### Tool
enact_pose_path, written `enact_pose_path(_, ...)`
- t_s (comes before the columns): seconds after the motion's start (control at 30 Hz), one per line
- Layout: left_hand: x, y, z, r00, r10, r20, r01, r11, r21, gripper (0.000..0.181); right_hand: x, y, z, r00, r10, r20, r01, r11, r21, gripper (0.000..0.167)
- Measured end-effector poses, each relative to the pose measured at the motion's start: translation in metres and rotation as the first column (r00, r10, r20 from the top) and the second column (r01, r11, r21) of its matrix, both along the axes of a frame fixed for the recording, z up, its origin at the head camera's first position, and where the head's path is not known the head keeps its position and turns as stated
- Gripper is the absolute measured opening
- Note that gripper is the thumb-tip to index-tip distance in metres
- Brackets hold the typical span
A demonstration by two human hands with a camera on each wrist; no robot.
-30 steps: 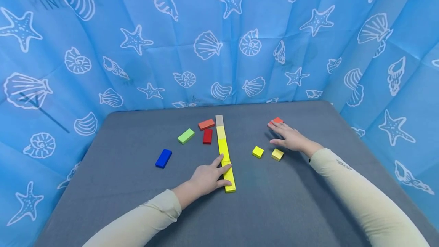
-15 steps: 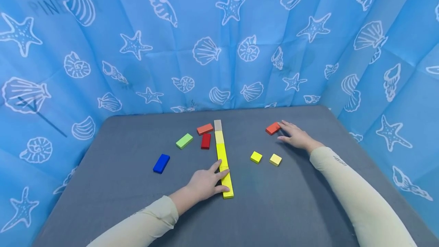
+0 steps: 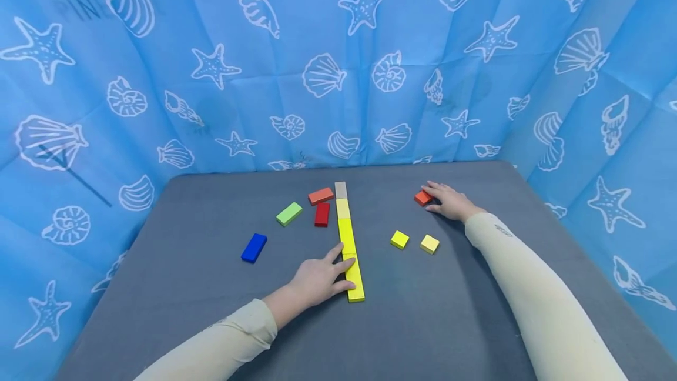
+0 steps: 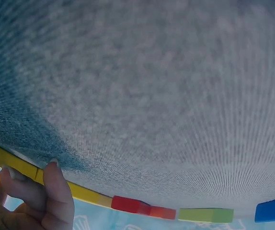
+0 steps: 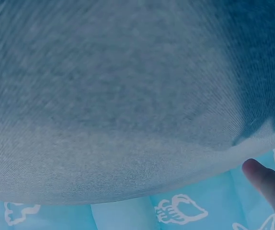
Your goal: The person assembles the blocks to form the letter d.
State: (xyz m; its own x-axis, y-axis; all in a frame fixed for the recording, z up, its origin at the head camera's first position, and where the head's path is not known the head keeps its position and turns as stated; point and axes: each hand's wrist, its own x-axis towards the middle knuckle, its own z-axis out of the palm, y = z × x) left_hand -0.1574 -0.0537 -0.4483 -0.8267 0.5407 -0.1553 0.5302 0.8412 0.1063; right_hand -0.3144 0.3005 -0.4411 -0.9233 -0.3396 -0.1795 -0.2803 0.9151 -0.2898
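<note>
Orange-red block (image 3: 421, 198), small, straight-edged and smooth-looking, lies toward the far right of the bench (image 3: 412, 322). The right hand (image 3: 449, 201) covers its right end, fingers at the far edge and thumb near the close one, with a narrow gap between them; whether they pinch it, I cannot tell.

Left of there runs a straight row laid end to end: a long, glossy bright yellow block (image 3: 356, 275) nearest the person, a matching second yellow block (image 3: 346, 233), a paler yellow block (image 3: 343, 209) and, farthest off, a greyish-beige block (image 3: 341, 190). The left hand (image 3: 314, 281) spreads its fingers and thumb wide, their tips resting on the two bright pieces.

Between the row and the right hand sit two stubby blocks with nearly square tops, one lemon yellow (image 3: 399, 240), one cream-yellow (image 3: 430, 244), near each other but apart.

Left of the row, flat oblongs lie at differing angles: a coral block (image 3: 321, 195) just beside the beige end, a deep red block (image 3: 322, 214), a light green block (image 3: 289, 214) and a blue block (image 3: 254, 248).

Grey woven cloth (image 3: 211, 304) covers the bench; behind hangs a creased blue curtain (image 3: 285, 16) printed with white starfish and seashells.
</note>
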Motion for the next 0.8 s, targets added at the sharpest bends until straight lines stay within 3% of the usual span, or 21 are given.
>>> enact_pose_path(0.43,0.0,-0.004,-0.001,1.0,0.003,0.03,-0.005,0.999,0.045,0.06,0.002,-0.009,-0.001,0.992,-0.023,-0.125,0.025,1.0,0.013,0.039)
enact_pose_path(0.6,0.001,-0.012,-0.002,0.999,0.016,0.032,-0.018,0.997,0.077,0.061,0.007,-0.019,0.007,0.991,-0.004,-0.133,-0.011,0.994,-0.105,0.034)
enact_pose_path(0.8,0.008,-0.026,-0.002,1.0,-0.01,0.001,0.01,0.996,0.09,0.06,0.026,-0.053,0.022,0.987,0.055,-0.15,-0.093,0.961,-0.26,0.038)
